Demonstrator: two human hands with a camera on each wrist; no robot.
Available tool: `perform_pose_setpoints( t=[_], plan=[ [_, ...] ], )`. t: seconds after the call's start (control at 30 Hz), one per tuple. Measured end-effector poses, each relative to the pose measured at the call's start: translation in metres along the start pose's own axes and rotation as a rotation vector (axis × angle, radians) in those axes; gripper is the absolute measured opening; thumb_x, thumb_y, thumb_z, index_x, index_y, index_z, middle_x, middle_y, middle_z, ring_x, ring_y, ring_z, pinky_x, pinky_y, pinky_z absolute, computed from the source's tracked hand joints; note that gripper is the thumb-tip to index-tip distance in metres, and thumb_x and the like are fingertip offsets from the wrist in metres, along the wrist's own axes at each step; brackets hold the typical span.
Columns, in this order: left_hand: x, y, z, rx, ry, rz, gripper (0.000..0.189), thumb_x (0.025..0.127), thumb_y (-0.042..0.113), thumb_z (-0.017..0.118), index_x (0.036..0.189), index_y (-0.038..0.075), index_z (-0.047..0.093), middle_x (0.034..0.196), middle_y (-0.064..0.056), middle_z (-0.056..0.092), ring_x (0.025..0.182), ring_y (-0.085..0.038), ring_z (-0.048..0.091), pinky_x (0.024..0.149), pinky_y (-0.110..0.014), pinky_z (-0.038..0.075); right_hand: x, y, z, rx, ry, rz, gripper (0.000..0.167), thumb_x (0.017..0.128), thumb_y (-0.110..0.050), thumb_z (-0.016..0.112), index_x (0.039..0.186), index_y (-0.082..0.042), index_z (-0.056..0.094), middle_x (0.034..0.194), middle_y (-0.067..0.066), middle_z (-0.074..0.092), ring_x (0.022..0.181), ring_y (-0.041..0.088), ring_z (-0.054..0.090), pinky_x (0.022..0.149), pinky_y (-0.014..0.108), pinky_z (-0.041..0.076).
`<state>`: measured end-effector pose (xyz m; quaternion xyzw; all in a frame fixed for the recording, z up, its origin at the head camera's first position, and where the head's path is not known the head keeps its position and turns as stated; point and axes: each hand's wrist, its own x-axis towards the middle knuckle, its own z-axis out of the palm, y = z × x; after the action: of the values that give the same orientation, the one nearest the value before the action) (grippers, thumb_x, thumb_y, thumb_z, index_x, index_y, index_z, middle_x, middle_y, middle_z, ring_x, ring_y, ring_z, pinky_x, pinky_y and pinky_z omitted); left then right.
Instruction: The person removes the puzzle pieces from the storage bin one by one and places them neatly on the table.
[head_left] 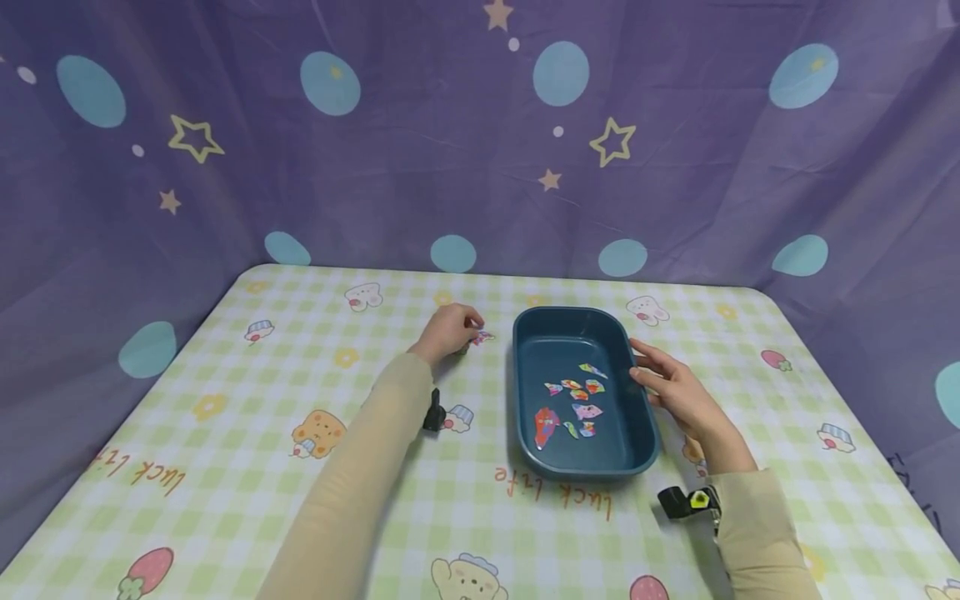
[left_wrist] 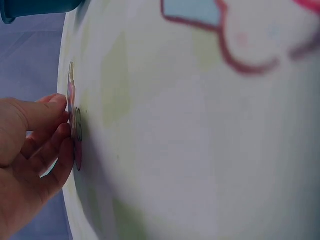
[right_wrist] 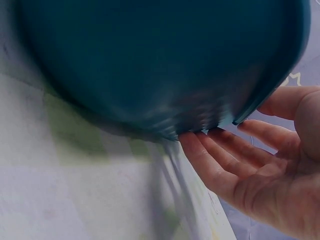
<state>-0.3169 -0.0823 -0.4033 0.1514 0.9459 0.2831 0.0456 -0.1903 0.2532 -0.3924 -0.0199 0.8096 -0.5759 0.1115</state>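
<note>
A dark teal rectangular tray (head_left: 528,450) stands on the table right of centre, with several small colourful flat cutouts (head_left: 587,411) on its floor. The largest cutout (head_left: 547,427) is red and lies toward the near left. My right hand (head_left: 678,392) holds the tray's right side, thumb at the rim and fingers against the outer wall (right_wrist: 200,120). Left of the tray, my left hand (head_left: 447,332) has thumb and curled fingertips on another colourful cutout (head_left: 484,337). In the left wrist view this cutout (left_wrist: 75,120) shows nearly edge-on, close over the cloth.
A green and white checked tablecloth (head_left: 247,433) printed with cartoon figures covers the table. Behind it hangs a purple curtain (head_left: 450,167) with stars and blue spots. A black wrist device (head_left: 675,502) is worn on the right arm, another (head_left: 434,412) on the left.
</note>
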Motion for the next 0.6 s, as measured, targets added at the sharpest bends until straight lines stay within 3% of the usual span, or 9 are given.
perform_pose_setpoints(
  t=[0.2, 0.6],
  plan=[
    [-0.004, 0.003, -0.007, -0.024, 0.023, 0.040, 0.018, 0.087, 0.010, 0.058, 0.103, 0.007, 0.066, 0.087, -0.008, 0.063, 0.077, -0.019, 0.056, 0.073, -0.032, 0.046, -0.001, 0.001, 0.001, 0.010, -0.003, -0.016, 0.061, 0.093, -0.030, 0.050, 0.145, -0.016, 0.022, 0.139, 0.022, 0.033, 0.096, 0.002, 0.050, 0.070, 0.023, 0.048],
    [-0.014, 0.026, -0.020, 0.031, 0.009, 0.182, 0.019, 0.087, 0.015, 0.060, 0.104, 0.009, 0.066, 0.091, -0.004, 0.061, 0.081, -0.016, 0.057, 0.073, -0.029, 0.046, -0.001, 0.001, 0.002, -0.010, -0.001, 0.000, 0.061, 0.093, -0.031, 0.050, 0.146, -0.018, 0.021, 0.140, 0.021, 0.032, 0.100, 0.006, 0.049, 0.071, 0.024, 0.047]
  ],
)
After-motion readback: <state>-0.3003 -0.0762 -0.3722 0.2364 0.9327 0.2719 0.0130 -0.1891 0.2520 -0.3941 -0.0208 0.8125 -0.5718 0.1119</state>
